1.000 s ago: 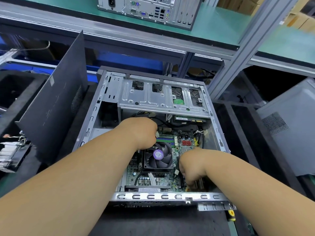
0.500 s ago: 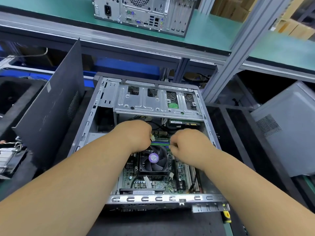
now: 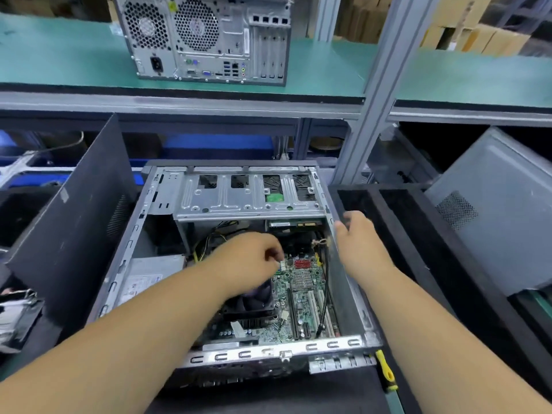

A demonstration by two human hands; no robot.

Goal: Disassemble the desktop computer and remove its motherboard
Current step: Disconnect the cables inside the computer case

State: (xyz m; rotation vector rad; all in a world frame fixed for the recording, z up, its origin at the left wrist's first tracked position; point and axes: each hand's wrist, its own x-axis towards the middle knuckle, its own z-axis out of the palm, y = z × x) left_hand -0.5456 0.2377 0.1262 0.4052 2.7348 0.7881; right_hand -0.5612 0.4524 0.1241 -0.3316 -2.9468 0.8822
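Case: open desktop computer case [image 3: 355,312] lies on its side in the middle of the bench, open side up, with its metal drive cage [image 3: 251,195] at the far end.
Motherboard: green motherboard [image 3: 301,294] sits in the floor of the case, toward the near right, beside the black CPU fan [image 3: 254,306].
Left hand: left hand [image 3: 248,258] reaches into the case above the fan, fingers curled, tips pinching a small pale connector [image 3: 281,259] at the far edge of the board.
Right hand: right hand [image 3: 358,240] hovers over the right wall of the case; fingers loosely bent and blurred, nothing seen in them.
Left of case: dark side panel [image 3: 74,228] stands tilted against the case.
Near right corner: yellow-handled tool [image 3: 386,372] lies just beside the case.
Far shelf: second computer [image 3: 206,37] stands with its rear ports facing this way.
Right: grey panel [image 3: 501,210] leans in a black tray [image 3: 424,264].
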